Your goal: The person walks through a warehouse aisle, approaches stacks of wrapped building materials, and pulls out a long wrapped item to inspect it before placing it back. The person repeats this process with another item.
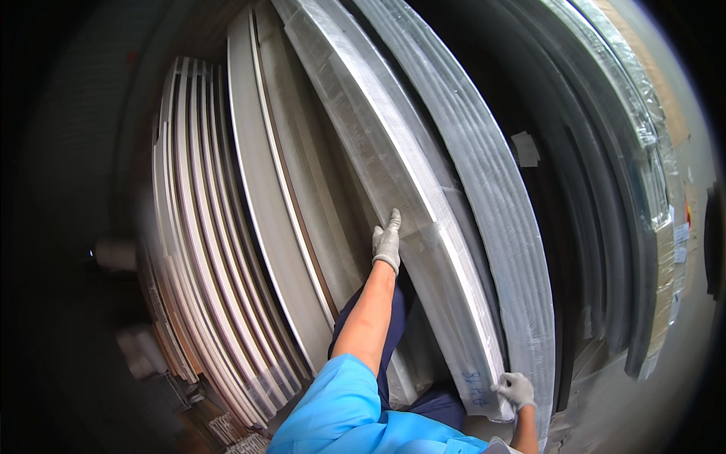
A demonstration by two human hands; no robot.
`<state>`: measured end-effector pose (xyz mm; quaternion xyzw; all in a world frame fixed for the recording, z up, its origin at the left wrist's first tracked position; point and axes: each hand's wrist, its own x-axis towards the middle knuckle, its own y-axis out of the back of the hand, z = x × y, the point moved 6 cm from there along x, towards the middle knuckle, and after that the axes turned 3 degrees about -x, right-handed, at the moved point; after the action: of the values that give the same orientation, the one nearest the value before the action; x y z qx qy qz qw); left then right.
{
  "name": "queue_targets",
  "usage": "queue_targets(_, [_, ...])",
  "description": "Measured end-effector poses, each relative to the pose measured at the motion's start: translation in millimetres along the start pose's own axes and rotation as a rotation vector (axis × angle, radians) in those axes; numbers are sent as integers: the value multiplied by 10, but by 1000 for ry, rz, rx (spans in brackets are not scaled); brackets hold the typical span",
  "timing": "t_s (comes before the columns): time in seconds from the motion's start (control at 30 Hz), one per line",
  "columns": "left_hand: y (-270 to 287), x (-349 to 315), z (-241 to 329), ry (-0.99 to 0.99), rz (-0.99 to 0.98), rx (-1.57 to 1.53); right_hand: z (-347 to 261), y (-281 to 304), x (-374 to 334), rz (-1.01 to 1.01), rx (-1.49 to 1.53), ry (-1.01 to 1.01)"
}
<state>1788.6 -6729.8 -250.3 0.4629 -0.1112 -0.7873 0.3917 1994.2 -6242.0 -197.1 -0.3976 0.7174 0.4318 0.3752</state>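
Observation:
A long panel wrapped in clear plastic film [435, 276] stands on edge in front of me, leaning, with blue handwriting near its lower end. My left hand [386, 244], in a light grey glove, is at the panel's left side about midway along, thumb up and the other fingers partly hidden as they close at its edge. Down at the panel's near right corner, my right hand [517, 390], gloved the same way, has its fingers curled onto the edge. My legs in dark trousers [397, 325] stand close against the panel's left side.
Several pale boards [204, 189] stand upright in a row at the left. Between them and the panel is a broad beige board [257, 174]. Another film-wrapped panel [491, 174] stands just right, and dark wrapped panels [605, 174] lean farther right.

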Motion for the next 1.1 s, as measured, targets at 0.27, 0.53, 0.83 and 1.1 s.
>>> queue_targets(0.27, [-98, 810, -586, 89, 35, -528, -2724, 2192, 2123, 394, 715, 548])
queue_targets(0.53, [-602, 1148, -980, 360, -491, -914, -4156, 2273, 2528, 562, 180, 381])
queue_targets(0.83, [-551, 1048, -924, 398, -486, -962, -4297, 2138, 2513, 809, -79, 379])
queue_targets(1.1, [-548, 941, -690, 392, -526, -997, -4242, 2254, 2530, 782, 22, 489])
